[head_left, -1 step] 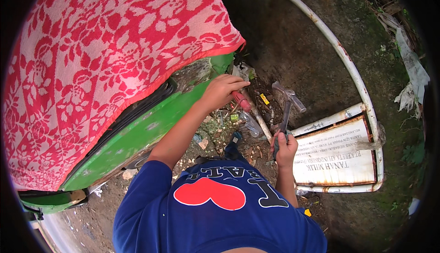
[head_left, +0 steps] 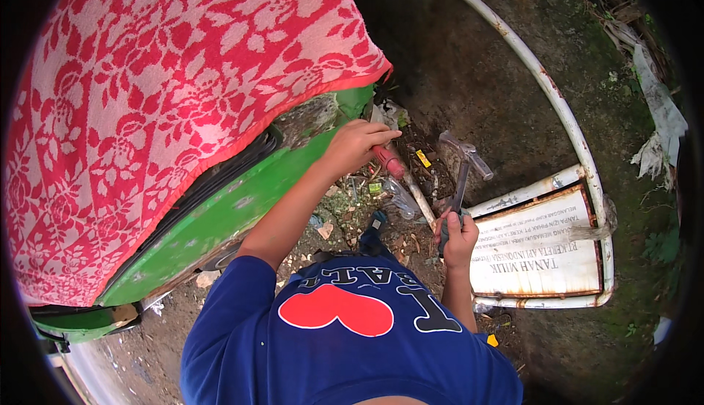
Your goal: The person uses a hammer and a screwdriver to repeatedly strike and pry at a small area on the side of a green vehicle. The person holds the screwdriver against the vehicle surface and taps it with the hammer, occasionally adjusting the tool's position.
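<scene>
My left hand (head_left: 357, 146) is closed round the end of a red handle (head_left: 389, 163), beside the green panel. A pale, rust-marked rod (head_left: 418, 196) runs on from the red handle toward my right hand; I cannot tell whether the two are joined. In my right hand (head_left: 457, 235) is a hammer (head_left: 461, 183), gripped low on its dark handle. Its metal head points away from me, above the littered ground and right of the red handle. The fingers of my left hand hide part of the red handle.
A red and pink floral towel (head_left: 198, 97) drapes over a green body panel (head_left: 257, 203) on the left. A curved white pipe (head_left: 539, 75) frames a rusty white sign (head_left: 539, 247) on the right. Stones, plastic scraps and a yellow piece (head_left: 423, 158) litter the ground.
The hammer's head has shifted slightly to the right. My left hand and the red handle have moved very slightly right, with the grip unchanged.
</scene>
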The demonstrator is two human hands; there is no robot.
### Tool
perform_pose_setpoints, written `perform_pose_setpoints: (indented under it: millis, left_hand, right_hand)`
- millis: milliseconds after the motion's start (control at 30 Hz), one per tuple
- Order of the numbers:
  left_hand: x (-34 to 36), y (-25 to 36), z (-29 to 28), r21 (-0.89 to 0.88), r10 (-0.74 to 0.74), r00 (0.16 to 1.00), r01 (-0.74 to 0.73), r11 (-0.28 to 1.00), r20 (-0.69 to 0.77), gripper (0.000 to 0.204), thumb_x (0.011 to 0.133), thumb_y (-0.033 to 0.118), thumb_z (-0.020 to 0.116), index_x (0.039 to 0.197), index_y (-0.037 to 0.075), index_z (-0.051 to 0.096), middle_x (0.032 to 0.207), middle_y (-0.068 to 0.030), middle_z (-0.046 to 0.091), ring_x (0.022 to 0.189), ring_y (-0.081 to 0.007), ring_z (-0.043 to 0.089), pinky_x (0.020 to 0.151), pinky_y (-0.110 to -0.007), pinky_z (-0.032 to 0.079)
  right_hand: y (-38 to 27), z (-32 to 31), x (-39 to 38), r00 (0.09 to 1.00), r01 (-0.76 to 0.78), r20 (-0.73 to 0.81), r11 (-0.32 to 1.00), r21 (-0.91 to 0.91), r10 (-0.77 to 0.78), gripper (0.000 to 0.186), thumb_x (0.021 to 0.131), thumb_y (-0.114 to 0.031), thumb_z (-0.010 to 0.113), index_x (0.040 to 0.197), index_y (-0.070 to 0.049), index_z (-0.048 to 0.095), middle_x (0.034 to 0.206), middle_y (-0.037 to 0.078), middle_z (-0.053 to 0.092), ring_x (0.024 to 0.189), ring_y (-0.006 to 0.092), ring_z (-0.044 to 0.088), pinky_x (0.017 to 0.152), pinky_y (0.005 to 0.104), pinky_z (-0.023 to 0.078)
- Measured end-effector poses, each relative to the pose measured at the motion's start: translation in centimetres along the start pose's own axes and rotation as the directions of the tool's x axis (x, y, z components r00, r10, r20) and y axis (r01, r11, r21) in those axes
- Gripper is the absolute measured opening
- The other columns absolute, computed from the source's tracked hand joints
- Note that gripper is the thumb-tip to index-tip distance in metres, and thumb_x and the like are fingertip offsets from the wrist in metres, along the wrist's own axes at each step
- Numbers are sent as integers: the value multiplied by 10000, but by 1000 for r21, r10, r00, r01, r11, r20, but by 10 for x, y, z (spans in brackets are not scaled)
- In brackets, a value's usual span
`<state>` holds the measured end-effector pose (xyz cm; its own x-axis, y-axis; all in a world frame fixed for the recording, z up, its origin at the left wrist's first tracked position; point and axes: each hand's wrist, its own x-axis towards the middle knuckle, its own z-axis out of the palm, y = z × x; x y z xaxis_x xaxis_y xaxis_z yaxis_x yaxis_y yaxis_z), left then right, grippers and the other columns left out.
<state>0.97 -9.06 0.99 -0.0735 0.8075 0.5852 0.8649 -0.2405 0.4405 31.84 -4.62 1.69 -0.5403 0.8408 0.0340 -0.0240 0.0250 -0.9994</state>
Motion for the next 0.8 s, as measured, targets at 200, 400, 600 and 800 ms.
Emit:
perform_pose_setpoints:
  millis: [200, 400, 600, 800]
  left_hand:
    - [11, -8, 8, -8, -57, 995, 58, 998, 80, 438, 725, 42, 716, 1146, 165, 715, 823, -67, 585, 818, -281, 608, 790, -393, 487]
    - [12, 0, -5, -172, -90, 993, 102, 980, 76, 410, 732, -5, 695, 1122, 119, 715, 923, -98, 571, 870, -265, 614, 784, -369, 511]
    - [-12, 7, -16, -255, -124, 992, 114, 960, -23, 411, 718, -96, 674, 1090, 73, 717, 1064, -100, 639, 986, -259, 646, 820, -353, 538]
    - [-39, 9, -24, -411, -334, 942, 308, 858, 8, 352, 748, -70, 698, 1075, 58, 713, 1061, -101, 672, 1000, -238, 652, 838, -343, 528]
  right_hand:
    - [1, -9, 6, 999, -8, -47, 999, 35, 10, 301, 1010, -289, 591, 910, -5, 594, 629, 50, 577, 493, 100, 512, 462, 237, 405]
    - [1, -5, 21, 1000, -19, -8, 1000, -5, 19, 301, 1013, -297, 587, 913, -13, 600, 630, 45, 582, 498, 93, 516, 464, 235, 407]
    - [-3, 2, 28, 1000, 10, 23, 1000, -8, -10, 296, 1009, -298, 593, 915, -17, 602, 638, 44, 587, 504, 93, 521, 467, 235, 413]
    - [-17, 21, 14, 997, 47, 59, 999, 1, -47, 276, 1011, -278, 588, 923, -16, 603, 650, 51, 592, 511, 95, 526, 469, 234, 413]
